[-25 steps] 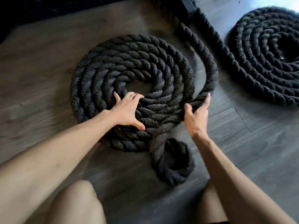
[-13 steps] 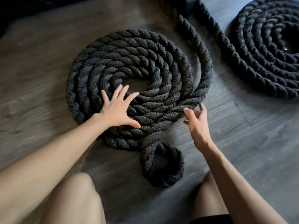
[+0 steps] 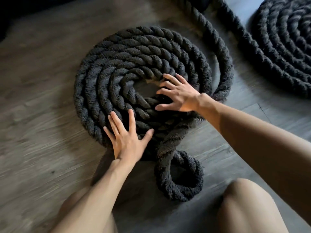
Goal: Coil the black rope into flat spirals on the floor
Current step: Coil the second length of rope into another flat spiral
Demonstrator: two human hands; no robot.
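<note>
A thick black rope lies in a flat spiral point(image 3: 134, 64) on the wooden floor, with a small bare gap at its centre. Its end forms a small loop point(image 3: 181, 175) at the near side. My left hand point(image 3: 126, 138) rests flat with spread fingers on the spiral's near turns. My right hand point(image 3: 178, 93) lies with spread fingers on the inner turns at the right of the centre gap. The outermost strand point(image 3: 223, 52) stands slightly off the spiral on the right and runs away to the top.
A second coiled black rope spiral point(image 3: 286, 42) lies at the upper right, joined by the strand running along the floor. My bare knees point(image 3: 244, 207) are at the bottom edge. Grey wood floor point(image 3: 42, 106) spreads to the left.
My right hand has moved from the outer strand at the right onto the spiral's inner turns. My left hand has slid nearer, toward the spiral's near edge. The camera has shifted.
</note>
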